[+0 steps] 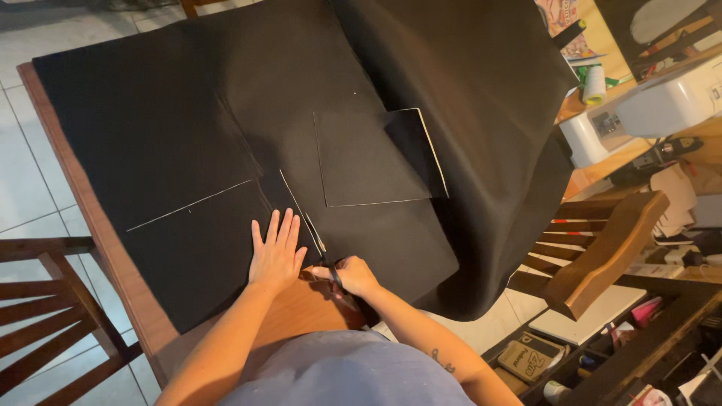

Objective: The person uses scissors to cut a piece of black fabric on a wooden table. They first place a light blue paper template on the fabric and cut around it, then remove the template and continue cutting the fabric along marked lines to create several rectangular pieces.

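A large sheet of black fabric (226, 113) covers a wooden table (90, 225) and drapes off its right side. White chalk lines run across the cloth. My left hand (276, 252) lies flat on the fabric, fingers spread, just left of a chalk line. My right hand (352, 275) grips scissors (320, 244) whose blades point up along that line at the cloth's near edge. Above, a cut black rectangle (372, 158) lies on the sheet.
A wooden chair (45, 301) stands at the left and another (602, 248) at the right. A white sewing machine (647, 109) and a thread spool (594, 84) sit on a side table at the upper right. Shelves with small boxes (534, 357) fill the lower right.
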